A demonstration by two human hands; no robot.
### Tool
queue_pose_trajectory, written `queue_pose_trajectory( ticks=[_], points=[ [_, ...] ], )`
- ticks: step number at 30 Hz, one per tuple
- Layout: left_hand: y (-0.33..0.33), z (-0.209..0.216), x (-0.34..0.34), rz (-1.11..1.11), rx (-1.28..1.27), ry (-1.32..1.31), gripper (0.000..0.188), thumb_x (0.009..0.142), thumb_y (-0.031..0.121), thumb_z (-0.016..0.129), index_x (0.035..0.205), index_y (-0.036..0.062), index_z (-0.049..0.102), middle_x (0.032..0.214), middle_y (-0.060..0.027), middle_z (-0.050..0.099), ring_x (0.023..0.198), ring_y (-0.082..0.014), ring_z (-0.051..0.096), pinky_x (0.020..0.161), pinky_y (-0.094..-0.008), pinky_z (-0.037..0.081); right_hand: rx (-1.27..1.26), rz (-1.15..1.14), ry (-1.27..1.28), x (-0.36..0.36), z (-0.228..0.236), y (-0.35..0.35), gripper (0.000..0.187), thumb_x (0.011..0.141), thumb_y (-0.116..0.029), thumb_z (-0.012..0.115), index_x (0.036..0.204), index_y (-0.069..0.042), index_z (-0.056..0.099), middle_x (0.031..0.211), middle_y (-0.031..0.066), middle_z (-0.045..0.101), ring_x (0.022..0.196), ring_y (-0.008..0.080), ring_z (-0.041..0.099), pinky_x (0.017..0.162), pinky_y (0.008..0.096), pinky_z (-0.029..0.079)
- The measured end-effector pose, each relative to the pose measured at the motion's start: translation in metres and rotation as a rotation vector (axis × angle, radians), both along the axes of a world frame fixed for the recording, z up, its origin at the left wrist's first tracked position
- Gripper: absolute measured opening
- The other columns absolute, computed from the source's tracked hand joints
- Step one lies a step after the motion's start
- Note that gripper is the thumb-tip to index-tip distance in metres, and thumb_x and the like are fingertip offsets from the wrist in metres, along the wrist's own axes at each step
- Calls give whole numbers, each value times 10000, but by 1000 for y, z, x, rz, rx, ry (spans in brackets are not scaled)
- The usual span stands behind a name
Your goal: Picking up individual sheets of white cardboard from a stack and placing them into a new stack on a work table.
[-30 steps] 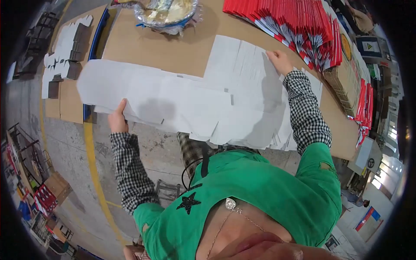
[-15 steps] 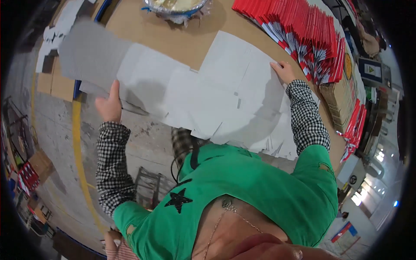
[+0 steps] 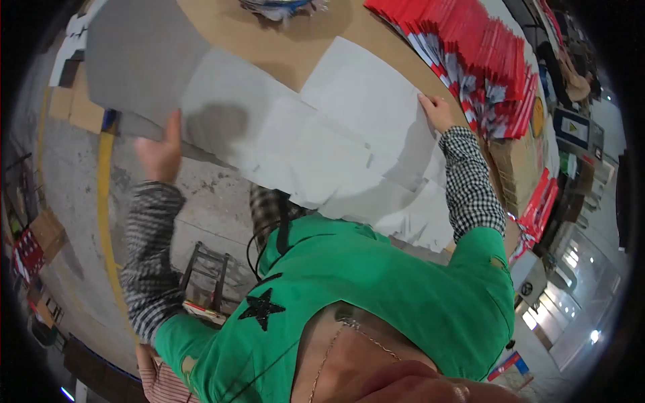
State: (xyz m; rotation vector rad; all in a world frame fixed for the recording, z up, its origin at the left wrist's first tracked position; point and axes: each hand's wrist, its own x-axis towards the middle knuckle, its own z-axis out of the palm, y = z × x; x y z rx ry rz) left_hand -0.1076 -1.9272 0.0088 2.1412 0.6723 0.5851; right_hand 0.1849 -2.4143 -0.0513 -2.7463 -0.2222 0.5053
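Observation:
A large white paperboard sheet, a flat die-cut shape with side flaps, stretches across the space in front of me. My left hand grips its near left edge, thumb on top and fingers hidden beneath; the hand is somewhat blurred. At the sheet's right edge, my right hand is closed on the border with fingers and thumb. Under the sheet on the right, further white pieces with ragged edges show near my body. The sheet's raised left part looks grey in shadow.
Behind the sheet is a brown table. A bowl wrapped in clear plastic stands at its far edge. Folded red-and-white packages are stacked on the right beside a cardboard box. A yellow floor line runs down the left.
The sheet's left part has swung nearer and looks larger, covering more of the table. My left hand has shifted slightly left, while my right hand keeps nearly the same place.

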Motion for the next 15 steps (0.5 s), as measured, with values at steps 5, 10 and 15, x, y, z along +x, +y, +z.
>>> queue_pose_trajectory(
  ticks=[5, 10, 15],
  points=[
    [45, -46, -13, 278, -869, -199, 349, 777, 192, 669, 984, -75, 584, 1007, -130, 609, 900, -192, 569, 795, -310, 436, -105, 34, 1, 0, 7, 19, 580, 792, -508, 529, 921, 52, 605, 928, 247, 585, 889, 347, 560, 800, 390, 422],
    [18, -15, 17, 282, -244, 270, 373, 768, 253, 676, 894, -92, 609, 846, -121, 648, 794, -230, 604, 727, -337, 451, -17, -1, -43, 1, -6, -2, 571, 797, -495, 538, 877, 66, 606, 896, 248, 593, 866, 328, 569, 775, 385, 425],
    [2, -38, 0, 251, -289, -69, 409, 763, 300, 685, 884, -84, 614, 839, -118, 648, 763, -173, 590, 730, -311, 441, 179, -22, 114, 21, 4, 43, 509, 825, -446, 524, 856, 56, 604, 754, 160, 593, 748, 184, 550, 707, 324, 429]
  ],
)
